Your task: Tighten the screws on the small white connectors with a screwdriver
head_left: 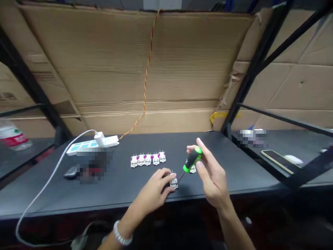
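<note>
Near the front edge of the dark table, my left hand (155,189) grips a small white part with a purple piece, perhaps a circuit breaker or socket module (173,181). My right hand (213,177) holds a green and black screwdriver (192,159) by its handle, between thumb and fingers. The screwdriver leans, its thin shaft pointing down and left to the white module. Whether the tip sits in a screw is too small to tell. Partly hidden behind the screwdriver and my right hand lies another white module (193,169).
A row of several white and purple modules (148,159) lies left of centre. Further left are a white power strip (111,141) with a plugged-in charger (99,138), a white cable (56,173) and a mouse (70,172). Black shelf posts (244,86) flank the table; cardboard (182,69) backs it.
</note>
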Available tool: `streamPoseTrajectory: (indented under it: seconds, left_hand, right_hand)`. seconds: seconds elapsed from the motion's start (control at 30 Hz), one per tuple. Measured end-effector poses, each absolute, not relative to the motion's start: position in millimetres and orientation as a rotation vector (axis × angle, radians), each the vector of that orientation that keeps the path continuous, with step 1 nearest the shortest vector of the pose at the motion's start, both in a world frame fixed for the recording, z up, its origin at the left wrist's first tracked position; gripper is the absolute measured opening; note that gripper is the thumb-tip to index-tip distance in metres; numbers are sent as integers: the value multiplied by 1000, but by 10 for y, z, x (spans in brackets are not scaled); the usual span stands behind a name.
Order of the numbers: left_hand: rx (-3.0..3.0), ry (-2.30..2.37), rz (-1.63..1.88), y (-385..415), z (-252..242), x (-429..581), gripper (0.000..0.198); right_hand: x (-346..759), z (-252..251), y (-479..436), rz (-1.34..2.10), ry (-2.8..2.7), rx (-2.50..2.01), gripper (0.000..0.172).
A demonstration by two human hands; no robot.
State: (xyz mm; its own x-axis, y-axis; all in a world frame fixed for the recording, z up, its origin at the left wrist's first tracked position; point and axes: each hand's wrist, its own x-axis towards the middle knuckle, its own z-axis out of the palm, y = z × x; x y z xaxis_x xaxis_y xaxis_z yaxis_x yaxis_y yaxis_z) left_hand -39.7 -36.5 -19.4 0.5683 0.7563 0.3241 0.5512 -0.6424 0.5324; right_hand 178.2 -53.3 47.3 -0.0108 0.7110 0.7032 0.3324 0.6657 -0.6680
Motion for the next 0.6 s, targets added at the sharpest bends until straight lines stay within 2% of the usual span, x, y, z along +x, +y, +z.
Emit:
streamPoseTrajectory:
  seconds: [0.2, 0.37, 0.53, 0.6]
  left_hand:
    - [2424, 1064, 758, -365, -214, -401, 37]
    - [2428, 1053, 768, -361, -211, -404, 36]
    - [2435, 1067, 753, -354, -207, -397, 37]
    - [2433, 1071, 753, -352, -205, -393, 37]
  right_hand:
    - [1771, 494, -542, 175, -1587, -964, 53]
    - [1787, 493, -551, 343, -1631, -849, 52]
    - [1765, 491, -555, 182, -1571, -987, 52]
    - [1749, 483, -555, 226, -1552, -990, 54]
